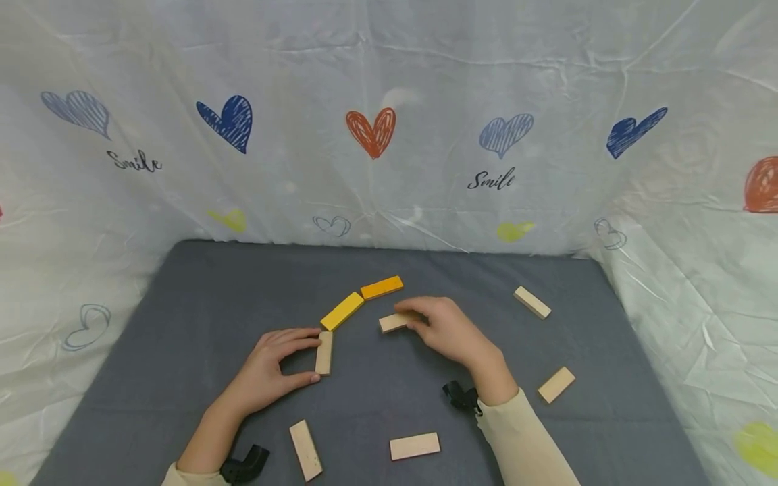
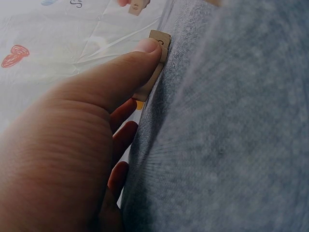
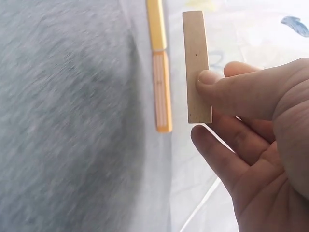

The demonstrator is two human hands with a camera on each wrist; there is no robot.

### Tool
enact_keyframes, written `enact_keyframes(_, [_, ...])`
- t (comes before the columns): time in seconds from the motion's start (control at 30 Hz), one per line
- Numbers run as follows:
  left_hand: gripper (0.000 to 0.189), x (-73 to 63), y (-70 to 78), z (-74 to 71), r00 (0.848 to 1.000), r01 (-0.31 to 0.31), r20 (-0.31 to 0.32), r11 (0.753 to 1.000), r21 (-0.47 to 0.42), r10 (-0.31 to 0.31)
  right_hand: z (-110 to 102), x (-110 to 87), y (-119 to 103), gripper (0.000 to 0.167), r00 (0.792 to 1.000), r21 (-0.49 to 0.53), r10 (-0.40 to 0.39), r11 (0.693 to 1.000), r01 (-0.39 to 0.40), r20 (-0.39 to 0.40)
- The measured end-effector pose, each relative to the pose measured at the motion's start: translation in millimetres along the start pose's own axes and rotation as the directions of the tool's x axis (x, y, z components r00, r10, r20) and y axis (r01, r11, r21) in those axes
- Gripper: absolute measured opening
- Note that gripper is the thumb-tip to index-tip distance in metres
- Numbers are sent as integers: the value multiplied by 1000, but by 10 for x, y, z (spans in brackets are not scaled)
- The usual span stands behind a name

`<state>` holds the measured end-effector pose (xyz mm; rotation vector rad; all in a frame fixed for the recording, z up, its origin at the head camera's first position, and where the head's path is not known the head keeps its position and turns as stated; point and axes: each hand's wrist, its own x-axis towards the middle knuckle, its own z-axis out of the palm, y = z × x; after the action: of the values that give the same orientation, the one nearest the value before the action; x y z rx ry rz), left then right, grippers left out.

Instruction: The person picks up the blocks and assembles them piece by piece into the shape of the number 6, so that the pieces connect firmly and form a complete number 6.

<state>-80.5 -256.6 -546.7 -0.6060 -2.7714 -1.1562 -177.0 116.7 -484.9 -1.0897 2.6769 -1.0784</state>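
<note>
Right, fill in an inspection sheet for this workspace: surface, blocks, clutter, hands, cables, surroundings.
Surface: grey cloth under the blocks.
Blocks: orange block and yellow block lie end to end; left-hand plain block lies at the yellow one's near end; right-hand plain block appears lifted.
Clutter: nothing seen beyond four loose plain blocks, lying apart.
Hands: left hand holds its block with thumb and fingers; right hand pinches its own. Black devices at both wrists.
Cables: nothing seen.
Surroundings: white sheeting printed with hearts and "Smile".
</note>
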Motion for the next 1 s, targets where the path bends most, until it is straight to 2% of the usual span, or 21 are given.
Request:
enact_keyframes(0.2, [64, 10, -3, -9, 1000, -7, 2, 1000, 8, 7, 19, 132, -110, 34, 999, -7, -43, 999, 43, -9])
enact_keyframes(0.43, [64, 15, -17, -2, 1000, -7, 5, 1000, 6, 7, 101, 240, -220, 37, 998, -6, -53, 999, 53, 38])
enact_keyframes(1.0, [63, 5, -14, -7, 1000, -23, -3, 1000, 15, 23, 344, 363, -371, 35, 991, 20, -97, 995, 96, 94])
